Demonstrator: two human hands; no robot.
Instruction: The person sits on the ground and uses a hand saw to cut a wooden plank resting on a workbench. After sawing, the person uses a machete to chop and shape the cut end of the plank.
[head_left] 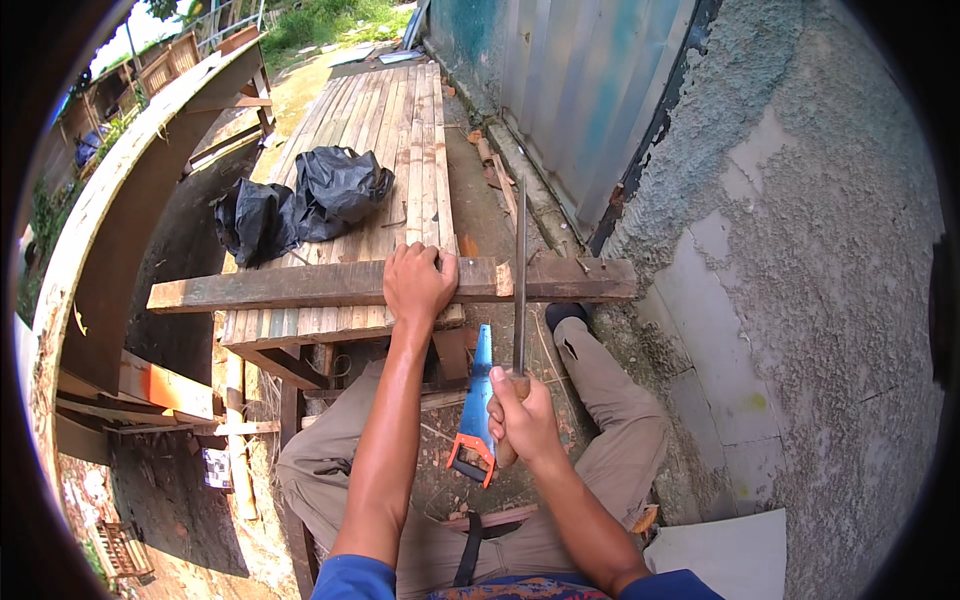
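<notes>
A person's left hand [420, 285] presses a squared timber beam [330, 284], fingers bent close together over it, where it lies across the near end of a slatted wooden bench [345, 190]. The right hand [525, 420] clamps its fingers around the wooden handle of a long-bladed tool [520, 240], its blade beside the beam's pale notch [503, 280]; an orange-handled handsaw [481, 380] lies below, between the person's legs.

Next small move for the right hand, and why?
Probably a light chop at the pale notch: the right hand grips the long-bladed tool, its blade appears just beside the notch, and the left hand rests on the beam.
</notes>
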